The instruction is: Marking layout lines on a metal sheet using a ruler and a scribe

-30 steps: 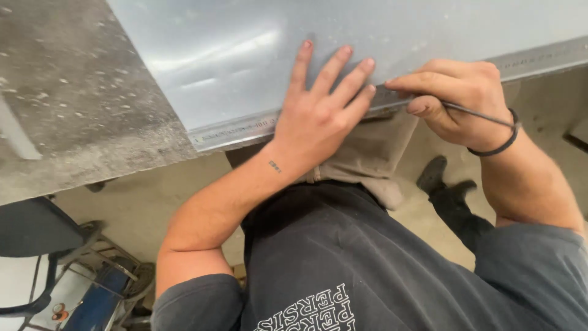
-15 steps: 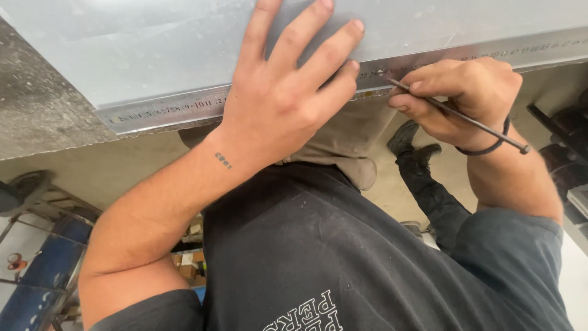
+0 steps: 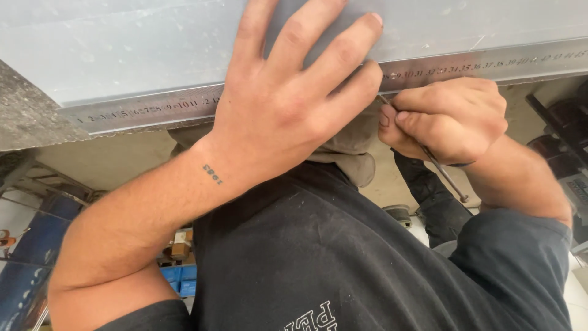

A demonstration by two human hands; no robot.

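Head view, left hand (image 3: 288, 116) pressing metal ruler (image 3: 147, 109), right hand (image 3: 447, 119) gripping scriber (image 3: 450, 181)

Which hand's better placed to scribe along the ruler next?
Right. The right hand already grips the scriber, tip at the ruler edge. The left hand lies flat, pressing ruler and sheet.

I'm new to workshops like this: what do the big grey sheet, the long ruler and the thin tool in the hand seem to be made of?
The sheet looks like sheet metal, dull grey with a soft sheen and faint scratches. The ruler looks like steel: a brushed silver strip with dark graduations. The scriber in the right hand seems to be a thin dark metal rod. The left hand presses flat across sheet and ruler.
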